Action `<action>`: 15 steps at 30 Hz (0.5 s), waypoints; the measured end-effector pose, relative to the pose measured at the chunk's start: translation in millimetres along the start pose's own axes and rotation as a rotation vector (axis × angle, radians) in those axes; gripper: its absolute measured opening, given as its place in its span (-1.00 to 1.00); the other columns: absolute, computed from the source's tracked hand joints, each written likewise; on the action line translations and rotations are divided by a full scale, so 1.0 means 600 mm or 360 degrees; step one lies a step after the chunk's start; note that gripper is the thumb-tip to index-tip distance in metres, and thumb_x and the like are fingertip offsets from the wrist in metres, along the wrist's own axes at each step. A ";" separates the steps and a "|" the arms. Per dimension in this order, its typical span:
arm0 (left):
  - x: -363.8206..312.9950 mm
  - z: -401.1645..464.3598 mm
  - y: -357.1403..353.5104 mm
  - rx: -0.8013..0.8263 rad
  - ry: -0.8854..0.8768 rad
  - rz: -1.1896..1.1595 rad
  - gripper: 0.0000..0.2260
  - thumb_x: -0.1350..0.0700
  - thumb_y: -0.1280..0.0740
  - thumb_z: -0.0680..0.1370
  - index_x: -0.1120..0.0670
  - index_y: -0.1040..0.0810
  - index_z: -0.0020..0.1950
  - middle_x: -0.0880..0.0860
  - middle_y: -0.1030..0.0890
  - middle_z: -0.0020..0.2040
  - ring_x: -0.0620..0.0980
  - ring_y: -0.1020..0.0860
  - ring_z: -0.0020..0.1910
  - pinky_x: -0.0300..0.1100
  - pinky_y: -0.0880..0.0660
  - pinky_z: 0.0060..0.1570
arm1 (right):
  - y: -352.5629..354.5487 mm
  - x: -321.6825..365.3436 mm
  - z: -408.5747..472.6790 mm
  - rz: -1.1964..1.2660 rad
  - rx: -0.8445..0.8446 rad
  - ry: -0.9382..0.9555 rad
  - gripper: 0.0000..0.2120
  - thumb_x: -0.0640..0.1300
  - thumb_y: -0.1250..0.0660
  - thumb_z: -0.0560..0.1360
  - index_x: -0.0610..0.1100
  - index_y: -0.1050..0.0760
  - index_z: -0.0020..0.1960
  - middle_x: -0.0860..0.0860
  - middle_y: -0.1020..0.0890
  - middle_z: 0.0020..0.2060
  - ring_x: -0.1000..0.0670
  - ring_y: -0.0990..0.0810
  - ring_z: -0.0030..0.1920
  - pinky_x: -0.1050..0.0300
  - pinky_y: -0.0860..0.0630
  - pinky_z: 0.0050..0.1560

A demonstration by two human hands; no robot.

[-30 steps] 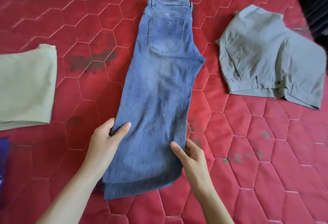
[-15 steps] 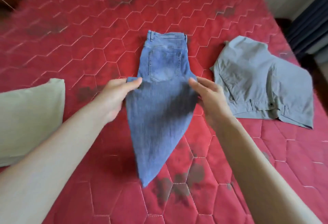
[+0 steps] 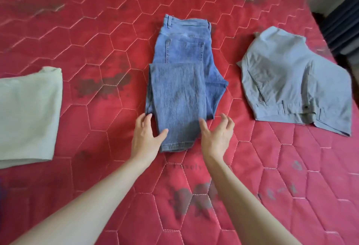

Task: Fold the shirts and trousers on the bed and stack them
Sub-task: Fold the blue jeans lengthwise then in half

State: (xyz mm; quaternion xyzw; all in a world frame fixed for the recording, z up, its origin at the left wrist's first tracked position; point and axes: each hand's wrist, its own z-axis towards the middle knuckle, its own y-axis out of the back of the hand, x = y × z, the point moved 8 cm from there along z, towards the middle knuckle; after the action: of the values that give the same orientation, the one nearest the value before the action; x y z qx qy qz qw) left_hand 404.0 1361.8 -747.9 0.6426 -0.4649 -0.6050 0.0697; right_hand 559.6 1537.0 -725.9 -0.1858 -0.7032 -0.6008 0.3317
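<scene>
Blue jeans (image 3: 180, 89) lie in the middle of the red quilted bed (image 3: 97, 40), waistband at the far end, legs folded back over the seat with the hems near me. My left hand (image 3: 146, 135) rests at the near left corner of the fold, thumb on the denim, fingers straight. At the near right corner, my right hand (image 3: 217, 134) hovers with fingers spread and loosely curved, thumb touching the denim edge. Folded grey trousers (image 3: 295, 81) lie to the right. A folded pale green garment (image 3: 27, 112) lies at the left.
The bed's right edge runs past the grey trousers, with dark curtains (image 3: 342, 21) and a wall beyond. Dark stains mark the quilt near my forearms and left of the jeans. A blue object shows at the lower left frame edge, mostly out of view.
The jeans legs, held up in both hands half a second ago, now lie folded over the seat. Both hands have let go and drawn back to the near corners of the fold.
</scene>
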 end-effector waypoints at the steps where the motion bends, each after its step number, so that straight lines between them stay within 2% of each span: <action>1: 0.003 -0.006 -0.006 -0.0027 0.0063 -0.0103 -0.37 0.00 -0.44 0.49 0.16 -0.29 0.47 0.09 -0.38 0.39 0.05 -0.40 0.34 -0.07 -0.35 0.31 | -0.002 -0.008 -0.010 0.0139 -0.0008 -0.0108 -0.44 0.00 -0.43 0.46 -0.18 -0.37 0.36 -0.07 -0.41 0.29 -0.06 -0.40 0.28 0.18 -0.31 0.13; 3: 0.010 -0.012 -0.023 0.0047 0.0290 -0.0386 -0.47 0.00 -0.47 0.47 0.16 -0.41 0.35 0.07 -0.57 0.19 0.05 -0.55 0.16 -0.07 -0.45 0.17 | -0.037 -0.021 -0.030 0.0479 0.0268 -0.0344 -0.55 0.00 -0.45 0.45 -0.11 -0.44 0.26 0.01 -0.54 0.14 0.05 -0.54 0.10 0.26 -0.39 0.00; 5: 0.011 -0.015 -0.042 0.0208 0.0486 -0.0699 -0.65 0.03 -0.46 0.48 0.17 -0.51 0.16 0.09 -0.65 0.03 0.07 -0.61 0.06 -0.02 -0.51 0.12 | -0.067 -0.019 -0.046 0.0689 0.0565 -0.0459 -0.68 -0.01 -0.45 0.44 -0.06 -0.50 0.14 0.08 -0.63 -0.01 0.11 -0.59 -0.02 0.27 -0.49 -0.04; 7: 0.003 -0.011 -0.043 0.0271 0.0532 -0.0818 -0.80 0.12 -0.43 0.51 0.22 -0.56 0.04 0.15 -0.67 -0.03 0.12 -0.63 0.00 0.02 -0.55 0.07 | -0.075 -0.012 -0.044 0.0849 0.0673 -0.0514 -0.79 -0.06 -0.44 0.46 -0.09 -0.56 0.04 0.07 -0.67 -0.11 0.07 -0.63 -0.07 0.22 -0.53 -0.04; 9: -0.008 -0.006 -0.036 0.0327 0.0549 -0.0869 -0.91 0.19 -0.38 0.54 0.18 -0.58 0.00 0.10 -0.67 -0.10 0.06 -0.64 -0.12 -0.12 -0.56 -0.17 | -0.072 0.000 -0.035 0.1045 0.0721 -0.0581 -0.91 -0.10 -0.42 0.47 -0.10 -0.59 -0.05 0.12 -0.68 -0.21 0.09 -0.63 -0.16 0.29 -0.52 -0.15; 11: -0.025 -0.009 -0.033 0.0483 0.0635 -0.1100 -0.95 0.21 -0.34 0.57 0.11 -0.58 0.00 0.05 -0.66 -0.16 -0.04 -0.63 -0.26 -0.23 -0.52 -0.35 | -0.068 0.011 -0.026 0.1232 0.0816 -0.0679 -0.91 -0.11 -0.41 0.48 -0.09 -0.60 -0.03 0.07 -0.71 -0.14 0.09 -0.66 -0.13 0.27 -0.55 -0.14; 12: -0.037 -0.013 -0.030 0.0560 0.0691 -0.1254 -0.93 0.22 -0.32 0.58 0.11 -0.58 0.01 0.05 -0.67 -0.17 -0.06 -0.64 -0.30 -0.24 -0.54 -0.39 | -0.069 0.017 -0.027 0.1361 0.0900 -0.0753 -0.86 -0.11 -0.40 0.48 -0.12 -0.60 0.01 0.01 -0.71 -0.06 0.05 -0.67 -0.06 0.20 -0.59 -0.05; 14: -0.061 -0.019 -0.018 0.0625 0.0770 -0.1499 -0.92 0.25 -0.30 0.58 0.15 -0.58 0.01 0.07 -0.68 -0.19 -0.06 -0.66 -0.32 -0.21 -0.59 -0.39 | -0.068 0.037 -0.035 0.1630 0.1085 -0.0884 -0.75 -0.13 -0.37 0.48 -0.20 -0.58 0.13 -0.13 -0.67 0.07 -0.10 -0.66 0.05 -0.02 -0.55 0.15; 15: -0.073 -0.021 -0.009 0.0627 0.0782 -0.1579 -0.92 0.27 -0.30 0.58 0.18 -0.57 0.01 0.08 -0.68 -0.21 -0.04 -0.67 -0.32 -0.19 -0.60 -0.39 | -0.064 0.050 -0.039 0.1724 0.1176 -0.0906 -0.70 -0.12 -0.35 0.49 -0.22 -0.56 0.18 -0.16 -0.66 0.08 -0.13 -0.66 0.04 -0.07 -0.56 0.13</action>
State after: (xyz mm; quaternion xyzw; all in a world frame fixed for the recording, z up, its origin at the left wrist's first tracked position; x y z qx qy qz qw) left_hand 425.0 1388.8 -717.1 0.9056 -0.1824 -0.3009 -0.2369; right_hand 518.5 1502.2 -731.9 -0.5340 -0.7289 -0.0022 0.4285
